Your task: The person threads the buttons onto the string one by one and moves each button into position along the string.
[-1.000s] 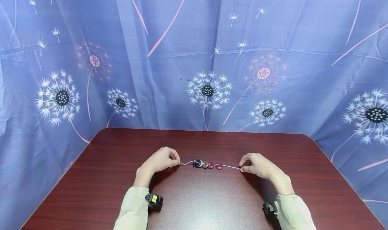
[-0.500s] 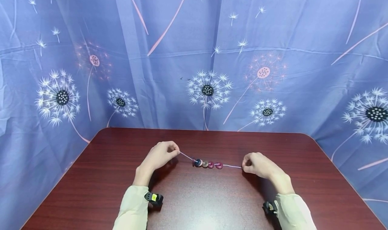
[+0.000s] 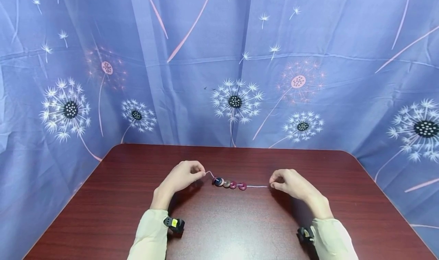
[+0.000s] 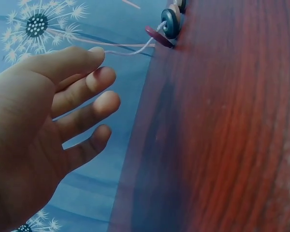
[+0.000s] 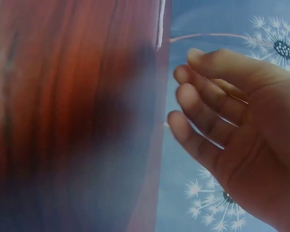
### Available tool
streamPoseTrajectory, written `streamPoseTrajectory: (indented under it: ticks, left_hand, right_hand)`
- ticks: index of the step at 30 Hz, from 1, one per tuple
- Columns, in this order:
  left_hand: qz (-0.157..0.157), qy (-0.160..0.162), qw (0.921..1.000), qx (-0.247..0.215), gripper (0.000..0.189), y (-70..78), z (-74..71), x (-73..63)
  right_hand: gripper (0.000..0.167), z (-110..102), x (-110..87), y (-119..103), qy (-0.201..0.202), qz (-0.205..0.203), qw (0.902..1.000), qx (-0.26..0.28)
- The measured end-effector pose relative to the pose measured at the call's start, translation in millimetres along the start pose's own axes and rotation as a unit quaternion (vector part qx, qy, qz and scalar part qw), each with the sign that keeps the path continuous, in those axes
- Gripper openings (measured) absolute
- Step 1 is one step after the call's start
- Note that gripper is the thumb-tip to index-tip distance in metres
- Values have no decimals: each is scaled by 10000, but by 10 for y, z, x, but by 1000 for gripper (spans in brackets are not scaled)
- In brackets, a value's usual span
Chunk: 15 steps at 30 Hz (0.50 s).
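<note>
A pale lilac cord [image 3: 257, 186] carries a row of round, button-like discs: maroon ones [image 3: 242, 186], a brownish one [image 3: 226, 183] and a dark one [image 3: 218, 182]. My left hand [image 3: 183, 178] pinches the cord's left end between thumb and index finger. In the left wrist view, the cord [image 4: 130, 52] runs from those fingertips through a maroon disc [image 4: 158, 36] and a dark disc [image 4: 170, 23]. My right hand [image 3: 291, 185] hovers by the cord's right end. In the right wrist view, this cord end [image 5: 159, 41] lies apart from the right hand [image 5: 232, 106], whose fingers are loosely bent.
The string of discs lies on a reddish-brown wooden table [image 3: 219, 222]. Behind its back edge hangs a blue curtain [image 3: 192, 111] with dandelion prints. A black wrist device [image 3: 175, 224] sits at the left cuff, another [image 3: 305, 235] at the right.
My left hand has risen a little with its cord end. The discs have shifted left, and the cord's right end has slipped out of my right hand.
</note>
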<state>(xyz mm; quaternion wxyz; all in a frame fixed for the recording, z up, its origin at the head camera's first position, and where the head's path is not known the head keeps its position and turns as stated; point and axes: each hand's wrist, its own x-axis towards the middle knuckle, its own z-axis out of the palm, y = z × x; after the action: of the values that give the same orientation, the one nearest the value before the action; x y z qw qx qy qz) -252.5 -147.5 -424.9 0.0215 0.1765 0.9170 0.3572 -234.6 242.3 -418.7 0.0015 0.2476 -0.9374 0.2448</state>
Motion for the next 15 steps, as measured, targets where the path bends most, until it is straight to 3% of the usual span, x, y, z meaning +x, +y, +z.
streamPoseTrajectory:
  ticks: [5, 15]
  left_hand:
    - [-34, -94, 9999, -41, 4, -29, -3, -2]
    - [57, -196, 9996, -194, 6, -24, -32, -13]
  right_hand:
    - [14, 61, 46, -21, -221, -167, 9996, -100]
    - [10, 153, 146, -68, -211, -199, 9988, -402]
